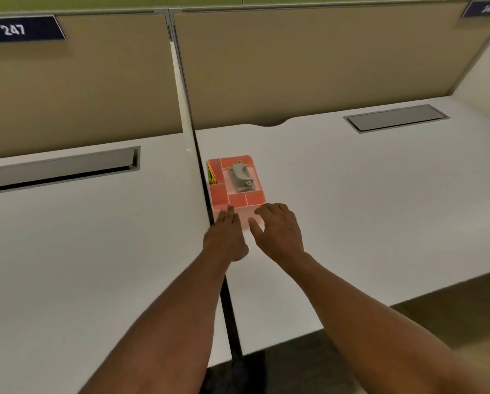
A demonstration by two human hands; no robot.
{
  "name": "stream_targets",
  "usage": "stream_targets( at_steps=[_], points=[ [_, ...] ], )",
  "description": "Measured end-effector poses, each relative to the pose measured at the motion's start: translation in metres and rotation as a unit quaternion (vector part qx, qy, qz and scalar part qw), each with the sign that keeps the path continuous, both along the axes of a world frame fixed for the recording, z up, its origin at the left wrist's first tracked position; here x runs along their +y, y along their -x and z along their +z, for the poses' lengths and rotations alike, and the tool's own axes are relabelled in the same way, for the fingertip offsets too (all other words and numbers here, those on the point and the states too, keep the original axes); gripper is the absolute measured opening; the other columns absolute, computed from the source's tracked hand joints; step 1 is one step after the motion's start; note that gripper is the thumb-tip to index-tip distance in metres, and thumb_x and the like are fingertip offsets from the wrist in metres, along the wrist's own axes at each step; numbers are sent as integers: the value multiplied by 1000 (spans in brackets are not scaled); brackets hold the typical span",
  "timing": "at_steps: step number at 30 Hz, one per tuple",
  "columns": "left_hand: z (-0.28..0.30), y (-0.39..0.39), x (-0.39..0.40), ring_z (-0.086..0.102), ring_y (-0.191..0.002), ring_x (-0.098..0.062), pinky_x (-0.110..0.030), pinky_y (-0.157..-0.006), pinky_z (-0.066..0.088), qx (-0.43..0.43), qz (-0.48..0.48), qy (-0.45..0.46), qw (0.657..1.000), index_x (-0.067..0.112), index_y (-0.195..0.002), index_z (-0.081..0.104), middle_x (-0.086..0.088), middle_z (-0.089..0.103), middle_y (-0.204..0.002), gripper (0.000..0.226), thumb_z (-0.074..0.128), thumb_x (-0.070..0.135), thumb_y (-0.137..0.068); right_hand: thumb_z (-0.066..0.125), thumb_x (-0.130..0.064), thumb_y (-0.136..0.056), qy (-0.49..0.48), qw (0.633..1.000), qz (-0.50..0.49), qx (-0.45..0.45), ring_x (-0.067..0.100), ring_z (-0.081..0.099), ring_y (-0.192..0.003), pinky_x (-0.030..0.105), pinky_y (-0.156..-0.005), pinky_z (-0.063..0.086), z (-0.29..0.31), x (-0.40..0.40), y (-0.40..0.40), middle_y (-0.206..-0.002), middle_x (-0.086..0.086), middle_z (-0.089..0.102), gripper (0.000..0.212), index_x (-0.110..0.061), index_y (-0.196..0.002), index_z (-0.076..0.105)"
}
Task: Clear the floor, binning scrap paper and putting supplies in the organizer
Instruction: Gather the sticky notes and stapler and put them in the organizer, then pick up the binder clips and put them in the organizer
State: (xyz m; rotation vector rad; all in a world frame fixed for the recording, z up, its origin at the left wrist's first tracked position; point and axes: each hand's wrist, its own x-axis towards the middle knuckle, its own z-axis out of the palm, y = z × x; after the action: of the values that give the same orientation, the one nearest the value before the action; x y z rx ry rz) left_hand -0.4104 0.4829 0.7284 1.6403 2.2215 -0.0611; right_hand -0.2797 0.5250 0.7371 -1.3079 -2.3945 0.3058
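organizer: pink plastic compartment tray with low dividers (219, 201) is set on the white desk surface (352, 180), just beyond the fingertips of both hands, hard against the dark divider edge (202, 177) that runs past the left hand.
contents: grey plastic hole punch (240, 177) is laid in the large compartment, ahead of the right hand; a bundle of coloured strips, green, yellow and orange (211, 175), is stood in the narrow slot ahead of the left hand. what the strips are cannot be told.
left hand: left hand (225, 236) is held flat, fingers straight and close together, tips touching the tray's near rim; nothing is gripped.
right hand: right hand (278, 230) is spread, fingers loosely bent and apart, resting at the tray's near right corner; nothing is held.
near section: the pale front part of the tray is mostly hidden beneath the hands, so its contents cannot be told.
progress: supplies are already stored, so the task is judged to be far along.
left to do: the floor is barely shown, so remaining scrap paper cannot be judged; no bin is seen.
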Motion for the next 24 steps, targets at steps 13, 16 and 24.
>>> stream_targets(
  at_steps=[13, 16, 24],
  points=[
    [18, -144, -116, 22, -146, -23, -39, -118, 21, -86, 9, -95, 992, 12, -149, 26, -5, 20, -160, 57, 41, 26, -96, 44, -52, -95, 114, 991, -21, -62, 19, 48, -125, 36, -102, 39, 9, -111, -209, -131, -2, 60, 44, -21, -123, 59],
    [8, -192, -153, 27, -144, -22, -37, -119, 20, -119, 7, -94, 988, 14, -148, 30, -5, 27, -158, 54, 41, 28, -97, 45, -52, -94, 141, 988, -38, -53, 20, 53, -119, 39, -98, 45, -3, -141, -264, -123, 0, 63, 44, -20, -119, 62],
    [-40, -318, -261, 61, -113, -21, -34, -96, 48, -146, 74, -94, 982, 15, -131, 56, -4, 67, -121, 42, 52, 27, -92, 46, -48, -94, 187, 979, -69, -50, 21, 57, -102, 39, -86, 49, -64, -208, -401, -104, 0, 69, 37, -19, -102, 68]
  ],
)
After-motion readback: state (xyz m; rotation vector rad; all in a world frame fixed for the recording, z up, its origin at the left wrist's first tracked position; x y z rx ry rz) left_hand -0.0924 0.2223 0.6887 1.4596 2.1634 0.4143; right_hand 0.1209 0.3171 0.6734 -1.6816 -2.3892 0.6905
